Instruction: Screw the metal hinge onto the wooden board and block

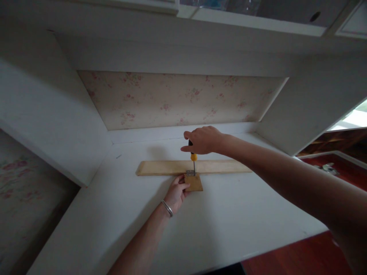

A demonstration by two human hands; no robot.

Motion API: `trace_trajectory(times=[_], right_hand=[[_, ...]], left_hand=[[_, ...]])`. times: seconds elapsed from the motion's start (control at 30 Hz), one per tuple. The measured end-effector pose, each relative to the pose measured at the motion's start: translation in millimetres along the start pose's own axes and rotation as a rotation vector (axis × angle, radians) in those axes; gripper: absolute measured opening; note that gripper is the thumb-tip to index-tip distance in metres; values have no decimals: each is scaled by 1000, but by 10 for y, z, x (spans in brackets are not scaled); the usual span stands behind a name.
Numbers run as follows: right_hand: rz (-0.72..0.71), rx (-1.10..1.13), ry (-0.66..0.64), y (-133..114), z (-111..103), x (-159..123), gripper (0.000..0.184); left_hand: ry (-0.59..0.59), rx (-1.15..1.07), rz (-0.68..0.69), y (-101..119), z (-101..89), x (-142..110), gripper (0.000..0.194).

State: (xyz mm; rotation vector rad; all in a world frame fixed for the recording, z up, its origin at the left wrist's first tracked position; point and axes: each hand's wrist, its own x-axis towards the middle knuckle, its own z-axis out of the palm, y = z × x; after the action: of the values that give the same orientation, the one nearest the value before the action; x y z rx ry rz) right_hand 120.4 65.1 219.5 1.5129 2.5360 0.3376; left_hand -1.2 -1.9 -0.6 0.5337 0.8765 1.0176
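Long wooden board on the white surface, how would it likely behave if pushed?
The long wooden board is probably stiff, as it lies straight. Lying flat on the smooth-looking white surface, it would likely slide rather than roll. The small wooden piece might drag along if the metal hinge between them is fastened, which I can't confirm.

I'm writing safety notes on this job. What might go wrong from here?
The screwdriver might slip off the hinge and jab the left hand, which grips the block close by. The block might also shift against the board, since only that hand grips it.
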Motion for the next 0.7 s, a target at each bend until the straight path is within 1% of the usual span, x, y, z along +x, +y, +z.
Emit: trace_trajectory(times=[0.13, 0.23, 0.33, 0.5, 0.6, 0.7], right_hand=[[-8, 35, -5, 109, 41, -58, 55], [7, 63, -30, 135, 65, -109, 57], [11, 97, -11, 146, 96, -144, 57], [-59, 231, 5, 173, 122, -150, 51], [-32, 177, 30, 161, 92, -149, 51], [18, 77, 84, 121, 55, -146, 61]], left_hand=[[17, 20, -9, 20, 13, -12, 38], [16, 25, -21, 29, 19, -15, 35], [5, 24, -24, 32, 21, -12, 32], [-27, 39, -26, 23, 16, -8, 34], [-40, 38, -18, 14, 11, -6, 37], [-45, 48, -20, 5, 9, -4, 38]])
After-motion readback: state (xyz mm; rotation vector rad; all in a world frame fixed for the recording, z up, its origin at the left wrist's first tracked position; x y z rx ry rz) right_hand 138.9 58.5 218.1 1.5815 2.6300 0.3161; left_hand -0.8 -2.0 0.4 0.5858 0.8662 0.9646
